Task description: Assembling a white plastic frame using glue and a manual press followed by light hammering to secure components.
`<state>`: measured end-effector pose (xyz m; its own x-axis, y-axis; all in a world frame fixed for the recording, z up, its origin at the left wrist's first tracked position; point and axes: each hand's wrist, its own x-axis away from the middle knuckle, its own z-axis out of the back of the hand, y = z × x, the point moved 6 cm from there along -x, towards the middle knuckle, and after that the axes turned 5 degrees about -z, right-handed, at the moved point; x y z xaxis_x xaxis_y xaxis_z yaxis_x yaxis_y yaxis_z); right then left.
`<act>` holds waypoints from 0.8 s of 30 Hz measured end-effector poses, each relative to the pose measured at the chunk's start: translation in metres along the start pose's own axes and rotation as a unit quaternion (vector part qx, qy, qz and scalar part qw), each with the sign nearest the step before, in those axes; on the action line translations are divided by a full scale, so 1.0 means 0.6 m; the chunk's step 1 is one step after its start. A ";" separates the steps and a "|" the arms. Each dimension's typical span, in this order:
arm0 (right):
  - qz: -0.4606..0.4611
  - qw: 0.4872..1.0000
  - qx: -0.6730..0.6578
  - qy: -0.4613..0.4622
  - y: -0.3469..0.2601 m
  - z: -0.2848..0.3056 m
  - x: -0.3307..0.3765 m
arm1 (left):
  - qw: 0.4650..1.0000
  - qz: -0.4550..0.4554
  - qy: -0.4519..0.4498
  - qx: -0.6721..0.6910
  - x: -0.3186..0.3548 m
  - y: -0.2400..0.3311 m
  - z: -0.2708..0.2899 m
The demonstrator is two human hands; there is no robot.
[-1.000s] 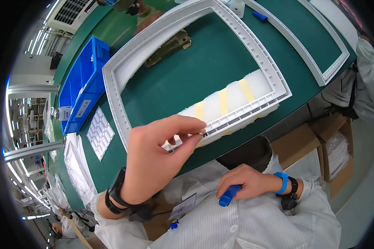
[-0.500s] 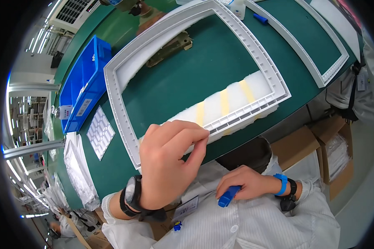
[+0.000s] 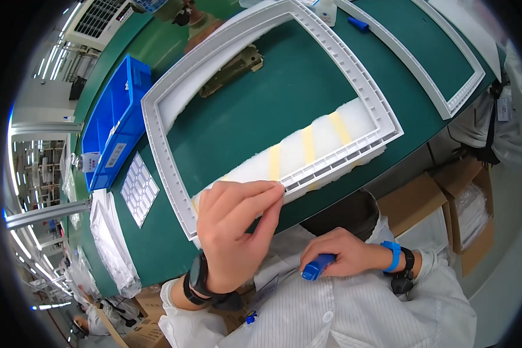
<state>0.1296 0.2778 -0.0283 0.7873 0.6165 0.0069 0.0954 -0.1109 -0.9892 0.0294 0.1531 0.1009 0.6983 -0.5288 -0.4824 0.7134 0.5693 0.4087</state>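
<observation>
"Green surface (image 3: 307, 75), blue divided bin (image 3: 136, 87) on its left, cardboard box (image 3: 409, 200) beyond its near edge. What's being worked on?"

"Light-grey plastic frame (image 3: 359, 81), large and slotted. It lies on the surface in front of the person, with white fluffy padding (image 3: 323, 139), banded in yellow, showing inside and below its near rail. A second frame (image 3: 426, 81) lies to the right."

"And the hands?"

"Left hand (image 3: 238, 232): thumb and forefinger pressed together at the near rail's slotted channel. I can't tell whether a small part sits between them. Right hand (image 3: 345, 252) is curled around a blue handheld tool (image 3: 318, 267), close to the person's body and apart from the frame."

"So which step?"

"Probably fine fingertip work along that channel, with the tool held aside."

"What does the next move call for?"

"Light, square pressure, I'd say: fingertips lined up with the slot, and care that the frame doesn't slide on its padding."
</observation>
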 end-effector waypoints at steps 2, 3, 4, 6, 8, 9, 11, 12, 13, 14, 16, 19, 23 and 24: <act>0.000 1.000 0.003 -0.006 0.002 -0.002 -0.001 | 0.994 0.060 -0.016 0.086 -0.004 -0.015 -0.002; 0.000 1.000 0.003 -0.008 0.003 -0.003 -0.001 | 0.994 0.061 -0.014 0.085 -0.006 -0.015 -0.001; 0.000 1.000 0.002 -0.006 0.004 -0.004 -0.001 | 0.994 0.069 -0.019 0.080 -0.007 -0.015 -0.003; -0.001 1.000 0.000 -0.003 0.007 -0.006 -0.001 | 0.994 0.078 -0.025 0.077 -0.009 -0.015 -0.004; 0.036 0.999 -0.014 0.020 0.001 -0.004 -0.002 | 0.996 0.063 -0.030 0.054 -0.012 -0.010 -0.002; 0.035 0.999 -0.014 0.020 0.001 -0.004 -0.002 | 0.996 0.064 -0.030 0.055 -0.013 -0.009 -0.001; 0.034 0.999 -0.013 0.017 0.000 -0.003 -0.002 | 0.999 0.022 -0.027 0.018 -0.017 0.000 0.001; 0.034 0.999 -0.014 0.017 0.000 -0.002 -0.001 | 0.999 0.022 -0.027 0.018 -0.015 0.001 0.000; 0.023 1.000 -0.011 0.011 0.002 -0.001 0.000 | 1.000 0.009 -0.021 0.004 -0.013 0.006 0.000; 0.013 1.000 -0.009 0.005 0.004 -0.002 0.000 | 1.000 -0.004 -0.015 -0.011 -0.011 0.009 0.001; 0.016 1.000 -0.012 0.007 0.004 -0.002 -0.001 | 1.000 -0.002 -0.010 -0.014 -0.011 0.011 0.000; 0.022 1.000 -0.014 0.011 0.005 -0.002 0.000 | 1.000 0.009 -0.004 -0.002 -0.012 0.006 -0.002; 0.025 0.999 -0.018 0.010 0.001 0.000 0.000 | 1.000 0.022 -0.005 0.009 -0.011 0.004 -0.006; 0.026 0.999 -0.019 0.010 0.002 0.000 0.000 | 1.000 0.022 -0.006 0.008 -0.011 0.004 -0.007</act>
<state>0.1295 0.2777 -0.0295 0.8040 0.5932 -0.0406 0.0766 -0.1711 -0.9823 0.0264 0.1603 0.1019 0.7300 -0.5111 -0.4538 0.6824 0.5820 0.4422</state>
